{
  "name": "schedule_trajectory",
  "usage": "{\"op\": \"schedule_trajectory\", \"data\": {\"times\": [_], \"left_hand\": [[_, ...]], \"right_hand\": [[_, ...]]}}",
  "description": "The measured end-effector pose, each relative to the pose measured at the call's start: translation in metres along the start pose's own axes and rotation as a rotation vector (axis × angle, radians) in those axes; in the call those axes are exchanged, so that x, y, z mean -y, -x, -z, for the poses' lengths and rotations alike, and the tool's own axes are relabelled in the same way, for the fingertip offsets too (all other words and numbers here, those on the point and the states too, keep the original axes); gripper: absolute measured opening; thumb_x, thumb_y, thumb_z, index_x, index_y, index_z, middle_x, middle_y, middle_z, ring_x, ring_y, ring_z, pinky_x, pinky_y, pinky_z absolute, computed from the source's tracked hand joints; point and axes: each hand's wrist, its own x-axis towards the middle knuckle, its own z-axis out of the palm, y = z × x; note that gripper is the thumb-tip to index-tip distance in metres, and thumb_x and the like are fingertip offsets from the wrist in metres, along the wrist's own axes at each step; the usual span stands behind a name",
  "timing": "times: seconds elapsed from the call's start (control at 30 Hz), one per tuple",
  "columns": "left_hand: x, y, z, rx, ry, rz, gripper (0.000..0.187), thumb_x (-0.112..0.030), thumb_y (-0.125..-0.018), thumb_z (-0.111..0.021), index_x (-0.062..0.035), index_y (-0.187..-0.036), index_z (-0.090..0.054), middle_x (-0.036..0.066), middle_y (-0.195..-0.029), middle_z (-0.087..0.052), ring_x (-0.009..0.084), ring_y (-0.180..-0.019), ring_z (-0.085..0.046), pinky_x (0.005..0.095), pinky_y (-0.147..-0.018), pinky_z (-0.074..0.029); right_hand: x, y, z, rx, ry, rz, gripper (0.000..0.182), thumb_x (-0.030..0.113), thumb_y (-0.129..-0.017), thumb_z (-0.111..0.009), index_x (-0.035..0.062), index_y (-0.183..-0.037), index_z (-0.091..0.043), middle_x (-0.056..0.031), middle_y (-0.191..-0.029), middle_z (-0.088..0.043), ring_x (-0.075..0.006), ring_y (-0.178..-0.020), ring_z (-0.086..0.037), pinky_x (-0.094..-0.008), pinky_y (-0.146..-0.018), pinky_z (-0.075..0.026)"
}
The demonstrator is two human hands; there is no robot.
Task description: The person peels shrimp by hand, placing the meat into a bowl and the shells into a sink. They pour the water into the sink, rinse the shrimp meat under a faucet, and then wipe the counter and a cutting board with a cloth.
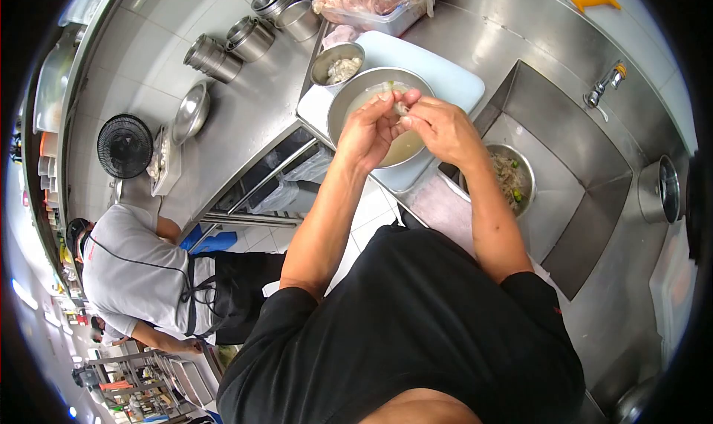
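Over a large metal bowl (338, 119) of cloudy liquid, my left hand (371, 127) and my right hand (440, 127) meet at the fingertips. Between them they pinch a small pale, greyish piece (402, 109), too small to name. The large bowl stands on a pale blue cutting board (457, 82). Behind it to the left, a smaller metal bowl (343, 66) holds whitish pieces. Right of my right forearm, another metal bowl (512, 173) with greyish scraps and green bits sits in the sink.
The steel sink (572, 164) lies right, with a tap (605, 86) above it. A tub of wrapped raw meat (375, 4) stands at the back. Metal pots (249, 39) and a black fan (124, 146) are left. A person (148, 268) in grey bends at the left counter.
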Motion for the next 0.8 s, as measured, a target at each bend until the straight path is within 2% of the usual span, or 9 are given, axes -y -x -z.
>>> {"op": "schedule_trajectory", "data": {"times": [0.1,0.13,0.17,0.23,0.33,0.43,0.53,0.63,0.8], "left_hand": [[0.001,-0.012,0.014,-0.095,-0.024,-0.017,0.018,-0.019,-0.101,-0.051,-0.0066,-0.109,-0.061,0.011,-0.119,-0.065,0.0242,-0.114,-0.061,0.038,-0.093,-0.05],[-0.004,-0.016,0.017,-0.218,-0.164,-0.045,0.017,-0.021,-0.101,-0.052,-0.0073,-0.106,-0.062,0.012,-0.114,-0.068,0.0231,-0.113,-0.062,0.0371,-0.089,-0.052],[-0.005,-0.024,0.03,-0.333,-0.501,-0.086,0.019,-0.018,-0.101,-0.051,-0.0035,-0.108,-0.061,0.01,-0.105,-0.071,0.0223,-0.108,-0.064,0.0371,-0.087,-0.052],[-0.003,-0.031,0.061,-0.379,-1.167,-0.119,0.025,-0.021,-0.097,-0.055,-0.002,-0.11,-0.064,0.01,-0.099,-0.073,0.0228,-0.099,-0.068,0.0362,-0.087,-0.052],[0.002,-0.031,0.076,-0.225,-2.043,0.104,0.028,-0.024,-0.091,-0.06,-0.0055,-0.111,-0.068,0.012,-0.098,-0.073,0.0253,-0.093,-0.069,0.0351,-0.087,-0.051],[0.009,-0.032,0.072,-0.147,-2.105,0.159,0.027,-0.028,-0.088,-0.063,-0.0109,-0.106,-0.072,0.014,-0.096,-0.072,0.0276,-0.091,-0.069,0.0361,-0.084,-0.052],[0.005,-0.029,0.056,-0.165,-1.54,-0.006,0.025,-0.024,-0.091,-0.061,-0.007,-0.107,-0.069,0.011,-0.095,-0.073,0.0221,-0.09,-0.069,0.0359,-0.081,-0.051],[0.004,-0.026,0.039,-0.12,-1.017,0.048,0.019,-0.015,-0.093,-0.06,-0.0042,-0.109,-0.062,0.008,-0.095,-0.072,0.0146,-0.09,-0.066,0.0311,-0.078,-0.049],[0.005,-0.015,0.037,-0.057,-0.752,-0.116,0.02,-0.008,-0.093,-0.063,-0.0039,-0.11,-0.054,0.008,-0.097,-0.071,0.0105,-0.09,-0.063,0.024,-0.077,-0.047]], "right_hand": [[-0.009,0.018,0.022,-0.05,0.026,-0.113,0.017,0.016,-0.092,-0.061,0.0011,-0.098,-0.067,-0.0165,-0.093,-0.064,-0.0354,-0.082,-0.062,-0.0412,-0.074,-0.049],[-0.013,0.027,0.032,-0.073,0.016,-0.172,0.018,0.016,-0.092,-0.061,0.0022,-0.099,-0.068,-0.0167,-0.095,-0.064,-0.0368,-0.084,-0.062,-0.0429,-0.074,-0.049],[-0.017,0.037,0.042,-0.083,0.049,-0.243,0.019,0.017,-0.091,-0.061,0.0023,-0.101,-0.068,-0.0173,-0.095,-0.064,-0.0369,-0.085,-0.062,-0.0427,-0.075,-0.049],[-0.028,0.058,0.065,-0.111,0.114,-0.385,0.021,0.017,-0.091,-0.063,0.0023,-0.104,-0.068,-0.0185,-0.097,-0.064,-0.037,-0.087,-0.062,-0.0424,-0.078,-0.048],[-0.051,0.092,0.083,0.123,0.458,-0.655,0.028,0.017,-0.091,-0.064,0.0033,-0.116,-0.067,-0.0173,-0.099,-0.065,-0.0298,-0.092,-0.061,-0.0387,-0.083,-0.047],[-0.089,0.124,0.071,0.024,0.648,-0.391,0.034,0.019,-0.09,-0.066,0.0044,-0.12,-0.067,-0.0183,-0.107,-0.066,-0.0304,-0.098,-0.06,-0.0388,-0.089,-0.046],[-0.054,0.082,0.067,-0.075,0.411,-0.324,0.035,0.021,-0.089,-0.067,0.0057,-0.12,-0.066,-0.016,-0.109,-0.068,-0.03,-0.099,-0.061,-0.0385,-0.09,-0.046],[-0.023,0.038,0.042,-0.125,0.169,-0.237,0.033,0.023,-0.091,-0.065,0.0073,-0.121,-0.066,-0.0139,-0.099,-0.07,-0.0289,-0.089,-0.064,-0.0367,-0.081,-0.05],[-0.011,-0.015,0.003,0.001,-0.039,-0.268,0.028,0.022,-0.094,-0.062,0.0045,-0.116,-0.066,-0.0123,-0.082,-0.069,-0.0227,-0.071,-0.064,-0.0328,-0.069,-0.051]]}}
